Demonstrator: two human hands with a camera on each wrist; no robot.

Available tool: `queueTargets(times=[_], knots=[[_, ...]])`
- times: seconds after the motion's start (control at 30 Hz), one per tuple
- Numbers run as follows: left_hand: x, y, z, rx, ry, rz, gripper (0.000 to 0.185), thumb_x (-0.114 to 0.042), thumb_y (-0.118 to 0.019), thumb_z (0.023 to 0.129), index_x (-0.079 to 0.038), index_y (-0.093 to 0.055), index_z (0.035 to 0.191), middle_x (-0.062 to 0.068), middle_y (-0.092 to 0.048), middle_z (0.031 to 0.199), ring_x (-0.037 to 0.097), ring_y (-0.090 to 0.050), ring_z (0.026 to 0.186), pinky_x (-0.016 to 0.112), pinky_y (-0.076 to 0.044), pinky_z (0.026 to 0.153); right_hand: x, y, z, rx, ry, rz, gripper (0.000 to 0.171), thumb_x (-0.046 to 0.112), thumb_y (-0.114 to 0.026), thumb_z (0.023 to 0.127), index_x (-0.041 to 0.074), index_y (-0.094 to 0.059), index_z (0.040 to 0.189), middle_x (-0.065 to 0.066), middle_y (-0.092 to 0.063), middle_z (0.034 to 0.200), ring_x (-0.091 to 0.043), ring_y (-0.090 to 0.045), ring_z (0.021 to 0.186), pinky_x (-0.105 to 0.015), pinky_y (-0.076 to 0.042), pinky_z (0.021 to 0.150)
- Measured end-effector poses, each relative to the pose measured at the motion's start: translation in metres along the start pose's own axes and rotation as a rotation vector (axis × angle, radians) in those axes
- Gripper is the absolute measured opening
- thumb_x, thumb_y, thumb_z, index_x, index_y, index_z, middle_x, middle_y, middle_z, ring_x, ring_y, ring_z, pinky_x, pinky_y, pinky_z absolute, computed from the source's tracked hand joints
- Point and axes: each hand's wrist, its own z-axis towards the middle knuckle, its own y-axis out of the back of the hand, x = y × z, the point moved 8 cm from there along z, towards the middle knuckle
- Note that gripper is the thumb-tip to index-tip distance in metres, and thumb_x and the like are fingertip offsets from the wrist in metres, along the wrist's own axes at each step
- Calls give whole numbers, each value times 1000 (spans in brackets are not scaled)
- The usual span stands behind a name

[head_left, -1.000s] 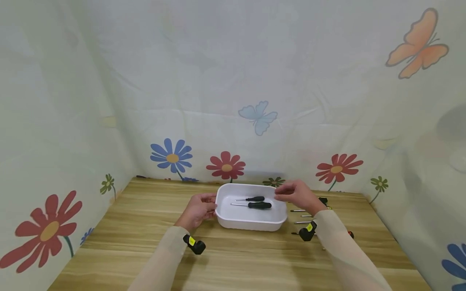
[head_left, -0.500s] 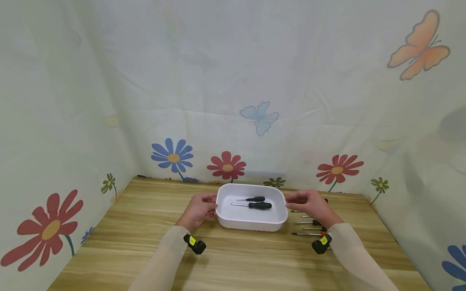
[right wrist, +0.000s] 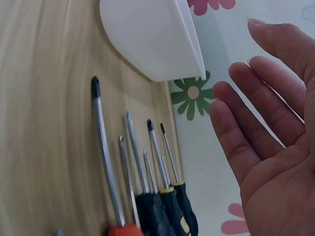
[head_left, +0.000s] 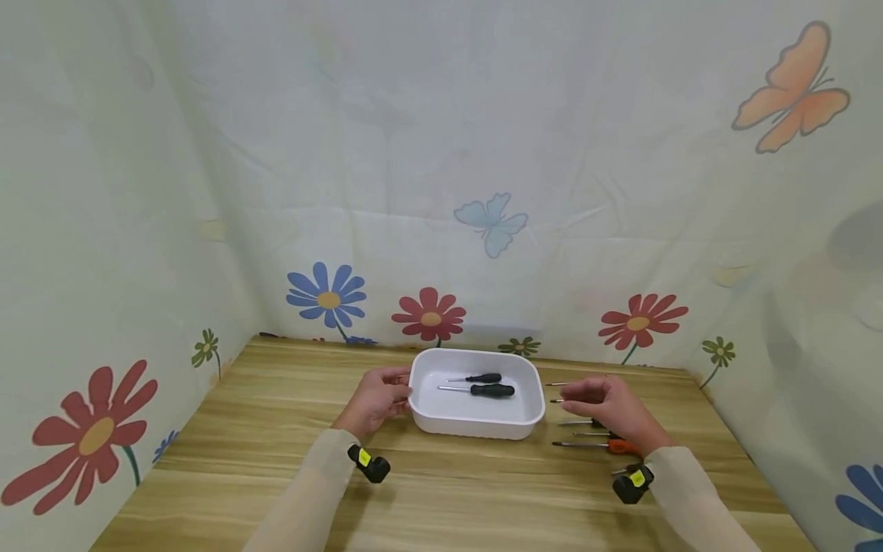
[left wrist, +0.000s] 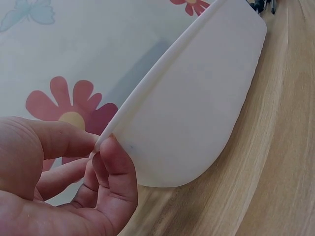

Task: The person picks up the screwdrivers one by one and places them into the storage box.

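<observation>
Two black-handled screwdrivers [head_left: 483, 384] lie side by side inside the white tray [head_left: 476, 420], which sits mid-table toward the back wall. The tray looks like thin, stiff, smooth plastic, light enough to skid if nudged; its rolled rim seems the sensible place to hold it. The left hand [head_left: 375, 399] pinches that rim at the tray's left end, thumb over the lip and fingers curled beneath. The right hand [head_left: 607, 406] hovers open, fingers relaxed, above a row of loose screwdrivers [right wrist: 142, 182] on the wooden table [head_left: 276, 460] just right of the tray. They look slim, rigid and apt to roll, so I'd take one by its thicker handle.
</observation>
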Motion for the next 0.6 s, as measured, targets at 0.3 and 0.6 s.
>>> queueTargets(times=[0.3, 0.6], knots=[[0, 0, 0, 8, -11, -5, 48, 6, -62, 95, -2, -59, 142, 25, -61, 124, 21, -63, 79, 35, -60, 75, -20, 9, -21, -34, -25, -1, 37, 29, -79, 90, 8, -75, 121, -15, -75, 119, -5, -71, 99, -20, -57, 82], [1, 0, -1, 9, 7, -2, 48, 4, -62, 96, -5, -59, 143, 24, -59, 128, 24, -63, 84, 33, -59, 75, -47, 25, -37, -85, -77, -35, 43, 32, -79, 90, 5, -74, 123, -14, -74, 122, 0, -69, 98, -18, -56, 84]])
